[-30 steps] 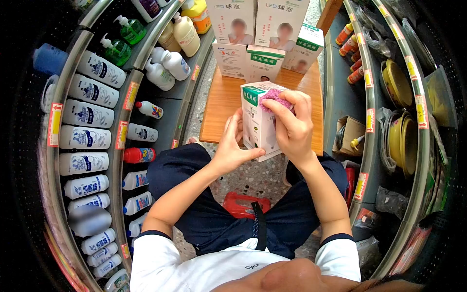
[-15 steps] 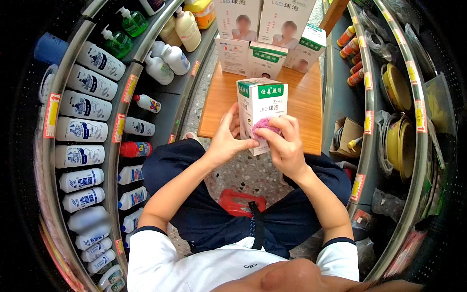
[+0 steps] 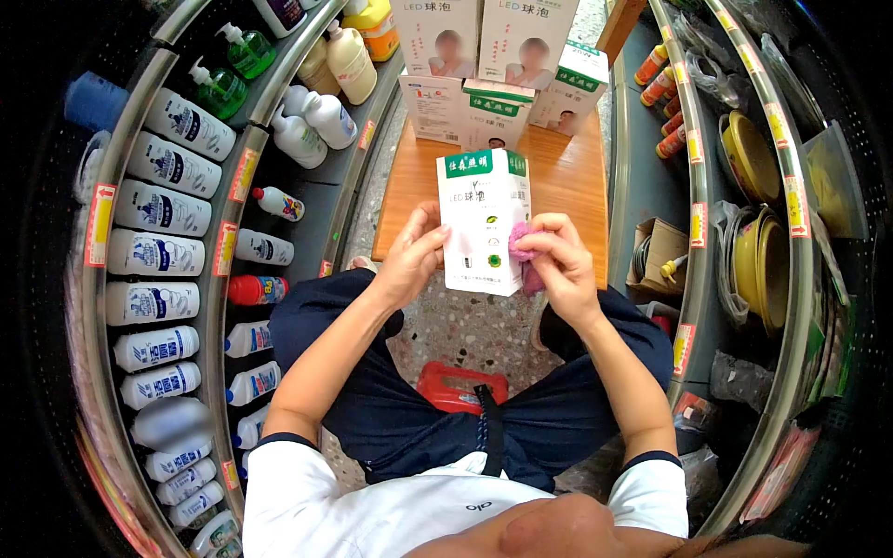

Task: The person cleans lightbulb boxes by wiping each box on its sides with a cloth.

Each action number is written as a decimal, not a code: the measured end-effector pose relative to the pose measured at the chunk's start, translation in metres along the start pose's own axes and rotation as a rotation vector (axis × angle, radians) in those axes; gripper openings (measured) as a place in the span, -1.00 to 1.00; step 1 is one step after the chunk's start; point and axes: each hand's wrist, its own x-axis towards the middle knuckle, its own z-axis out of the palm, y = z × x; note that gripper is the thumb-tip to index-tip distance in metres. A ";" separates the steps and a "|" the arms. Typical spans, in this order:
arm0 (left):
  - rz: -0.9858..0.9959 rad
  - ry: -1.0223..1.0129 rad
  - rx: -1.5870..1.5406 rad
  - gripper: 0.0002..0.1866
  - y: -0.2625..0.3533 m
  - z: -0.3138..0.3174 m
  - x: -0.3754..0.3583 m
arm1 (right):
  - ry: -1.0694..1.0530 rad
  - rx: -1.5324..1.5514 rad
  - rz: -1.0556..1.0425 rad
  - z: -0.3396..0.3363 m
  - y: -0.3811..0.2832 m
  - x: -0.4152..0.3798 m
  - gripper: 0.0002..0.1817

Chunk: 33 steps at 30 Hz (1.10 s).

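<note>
Standing between hands [image 3: 411, 262]: white box [image 3: 478, 223]

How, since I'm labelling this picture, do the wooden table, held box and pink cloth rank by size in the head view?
1. Wooden table
2. Held box
3. Pink cloth, partly hidden by the right hand

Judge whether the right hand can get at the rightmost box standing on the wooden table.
Probably yes: bare tabletop lies between the right hand and the rightmost box, though that hand pinches a pink cloth, which would likely need putting down first.
</note>
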 end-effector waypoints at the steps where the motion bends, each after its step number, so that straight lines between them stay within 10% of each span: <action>1: 0.005 -0.010 0.034 -0.56 -0.002 0.000 0.000 | 0.013 0.101 0.068 -0.001 -0.001 0.000 -0.73; 16: -0.047 0.024 -0.187 0.01 0.016 0.007 -0.005 | -0.025 0.255 0.111 -0.003 -0.002 0.013 -0.75; 27: 0.096 0.147 0.121 -0.10 0.025 -0.007 0.002 | -0.295 0.229 0.125 -0.021 -0.005 0.005 -0.68; 33: 0.105 0.176 0.239 -0.14 0.009 -0.001 0.005 | -0.279 -0.433 -0.358 0.003 -0.012 0.010 -0.65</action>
